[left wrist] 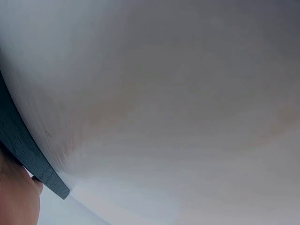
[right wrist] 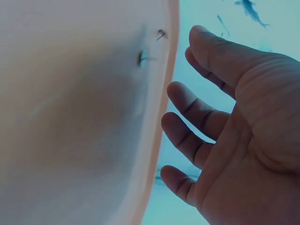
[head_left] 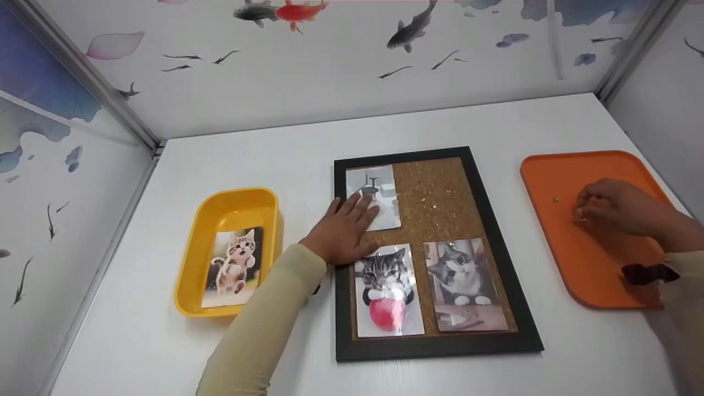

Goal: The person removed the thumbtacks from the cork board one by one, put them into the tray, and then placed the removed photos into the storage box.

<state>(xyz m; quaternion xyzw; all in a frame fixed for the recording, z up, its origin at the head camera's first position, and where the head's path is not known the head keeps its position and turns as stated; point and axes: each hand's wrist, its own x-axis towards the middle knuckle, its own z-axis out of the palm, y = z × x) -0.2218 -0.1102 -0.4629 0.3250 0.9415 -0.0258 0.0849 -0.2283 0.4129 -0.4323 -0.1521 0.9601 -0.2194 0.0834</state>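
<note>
My left hand (head_left: 344, 231) lies with fingers spread over a pale photo (head_left: 387, 187) at the upper left of a black-framed cork board (head_left: 434, 187). In the left wrist view, part of this hand (left wrist: 18, 197) shows beside the dark frame (left wrist: 28, 145). My right hand (head_left: 616, 209) hovers above an orange tray (head_left: 599, 286). Two small push pins lie there, a nearer pin (right wrist: 141, 58) and a farther pin (right wrist: 161, 34). In the right wrist view, the right hand's fingers (right wrist: 187, 101) are loosely bent, apart from the pins, with nothing between them.
Lower on the board are a photo of a cat with a red ball (head_left: 388, 291) and another cat photo (head_left: 467, 286). A yellow tray (head_left: 190, 258) on the left holds a kitten photo (head_left: 234, 269). Printed panels (head_left: 352, 82) enclose the white table (head_left: 297, 148).
</note>
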